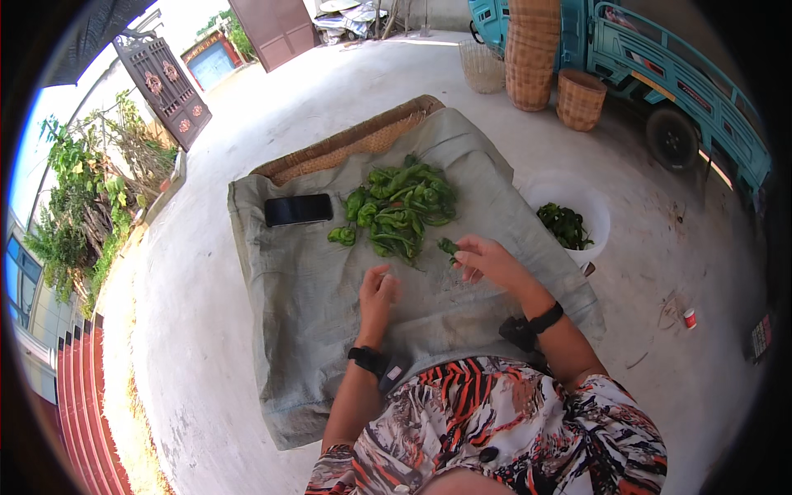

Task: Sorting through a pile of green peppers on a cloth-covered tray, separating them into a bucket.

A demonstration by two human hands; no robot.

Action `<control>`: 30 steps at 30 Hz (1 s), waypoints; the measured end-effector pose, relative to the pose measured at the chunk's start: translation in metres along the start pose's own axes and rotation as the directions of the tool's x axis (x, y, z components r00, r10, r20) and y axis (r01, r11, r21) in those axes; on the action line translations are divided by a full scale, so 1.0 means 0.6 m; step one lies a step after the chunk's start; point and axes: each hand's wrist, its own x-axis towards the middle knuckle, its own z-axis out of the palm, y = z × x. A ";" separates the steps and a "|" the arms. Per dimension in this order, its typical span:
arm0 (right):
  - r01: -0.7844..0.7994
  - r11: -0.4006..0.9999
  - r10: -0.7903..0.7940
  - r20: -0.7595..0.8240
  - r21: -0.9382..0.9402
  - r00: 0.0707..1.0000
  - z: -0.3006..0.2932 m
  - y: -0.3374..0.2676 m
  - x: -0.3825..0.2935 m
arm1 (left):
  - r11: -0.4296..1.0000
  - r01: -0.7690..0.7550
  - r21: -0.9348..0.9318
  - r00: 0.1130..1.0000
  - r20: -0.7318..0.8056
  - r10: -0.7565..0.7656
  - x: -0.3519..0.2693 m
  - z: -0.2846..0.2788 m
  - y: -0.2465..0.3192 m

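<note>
Between the thumb and fingers of my right hand is a small green pepper, just above a grey woven sheet. My left hand hovers over the same sheet with its fingers curled, slightly blurred, and I see nothing in it. A heap of wrinkled green peppers lies beyond both hands. To the heap's left rests a black smartphone. On the right stands a white bucket with dark green pieces inside.
A woven basket's rim shows behind the sheet. Farther right are a stack of tall wicker baskets, a shorter basket and a turquoise cargo tricycle. A red paper cup sits on the concrete floor. Red steps rise at left.
</note>
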 end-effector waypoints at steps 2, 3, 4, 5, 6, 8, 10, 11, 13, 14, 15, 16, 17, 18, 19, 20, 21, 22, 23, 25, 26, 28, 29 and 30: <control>0.051 0.952 -0.016 -0.119 0.302 0.993 -0.047 -0.011 -0.008 | 1.000 0.001 0.008 1.000 -0.026 -0.001 -0.011 0.004 0.025; 0.120 0.869 -0.039 -0.174 0.481 0.984 -0.073 -0.009 -0.013 | 0.999 -0.051 0.001 0.999 -0.008 0.051 -0.010 0.011 0.036; 0.121 0.867 -0.039 -0.176 0.484 0.984 -0.083 -0.014 -0.017 | 0.995 -0.099 -0.004 0.995 0.003 0.099 -0.011 0.016 0.046; 0.194 0.763 -0.037 -0.259 0.617 0.965 -0.090 -0.020 -0.023 | 0.995 -0.098 -0.002 0.995 0.005 0.098 -0.015 0.020 0.056; 0.273 0.634 -0.021 -0.337 0.724 0.941 -0.093 -0.028 -0.027 | 0.992 -0.124 -0.002 0.992 -0.002 0.124 -0.019 0.024 0.068; 0.205 0.756 -0.044 -0.264 0.622 0.963 -0.084 -0.041 -0.030 | 0.989 -0.147 0.001 0.989 -0.002 0.147 -0.022 0.033 0.098; 0.128 0.856 -0.044 -0.177 0.501 0.983 -0.058 -0.049 -0.023 | 0.987 -0.161 -0.027 0.986 -0.047 0.160 -0.028 0.034 0.131; 0.042 0.959 -0.025 -0.066 0.280 0.998 -0.039 -0.054 -0.012 | 0.988 -0.153 -0.020 0.987 -0.052 0.152 -0.029 0.032 0.138; -0.027 0.999 0.025 0.046 0.040 0.999 0.000 -0.071 0.009 | 0.975 -0.213 -0.063 0.972 -0.119 0.204 -0.028 0.025 0.154; 0.033 0.964 0.000 0.125 -0.264 0.992 0.019 -0.081 0.019 | 0.970 -0.235 -0.063 0.965 -0.136 0.225 -0.030 0.024 0.164; 0.119 0.837 -0.002 0.214 -0.534 0.977 0.037 -0.088 0.030 | 0.972 -0.229 -0.054 0.965 -0.145 0.219 -0.033 0.021 0.171; 0.113 0.841 -0.002 0.207 -0.529 0.978 0.047 -0.088 0.040 | 0.970 -0.233 -0.074 0.962 -0.160 0.219 -0.033 0.025 0.179; 0.227 0.688 -0.181 0.140 -0.689 0.974 0.057 -0.078 0.056 | 0.967 -0.238 -0.093 0.959 -0.178 0.219 -0.035 0.028 0.186; 0.292 0.488 -0.363 0.113 -0.823 0.925 0.066 -0.067 0.074 | 0.968 -0.234 -0.087 0.960 -0.176 0.216 -0.039 0.029 0.192; 0.294 0.492 -0.362 0.115 -0.819 0.925 0.076 -0.059 0.092 | 0.968 -0.220 -0.123 0.963 -0.183 0.195 -0.043 0.030 0.199; 0.277 0.484 -0.397 0.073 -0.830 0.915 0.084 -0.050 0.110 | 0.965 -0.206 -0.160 0.966 -0.190 0.174 -0.047 0.032 0.207; 0.258 0.476 -0.429 0.034 -0.841 0.903 0.091 -0.037 0.128 | 0.967 -0.202 -0.158 0.966 -0.193 0.171 -0.050 0.035 0.213; 0.264 0.478 -0.429 0.040 -0.838 0.903 0.102 -0.025 0.143 | 0.957 -0.183 -0.225 0.972 -0.185 0.143 -0.055 0.036 0.223; 0.189 0.495 -0.375 -0.012 -0.848 0.927 0.109 -0.013 0.157 | 0.942 -0.163 -0.292 0.978 -0.172 0.116 -0.056 0.037 0.231; 0.114 0.507 -0.310 -0.058 -0.854 0.949 0.117 0.025 0.179 | 0.940 -0.157 -0.304 0.982 -0.147 0.117 -0.047 0.034 0.246; 0.178 0.505 -0.416 -0.058 -0.845 0.908 0.114 0.047 0.187 | 0.936 -0.153 -0.317 0.986 -0.113 0.123 -0.038 0.034 0.251; 0.254 0.491 -0.515 -0.042 -0.833 0.856 0.110 0.057 0.190 | 0.940 -0.126 -0.318 0.984 -0.160 0.077 -0.011 0.030 0.249; 0.246 0.634 -0.440 -0.080 -0.734 0.895 0.104 0.054 0.189 | 0.942 -0.097 -0.321 0.981 -0.193 0.035 0.006 0.028 0.243; 0.219 0.758 -0.356 -0.108 -0.614 0.928 0.099 0.049 0.185 | 0.910 -0.058 -0.411 0.982 -0.185 -0.021 0.024 0.023 0.225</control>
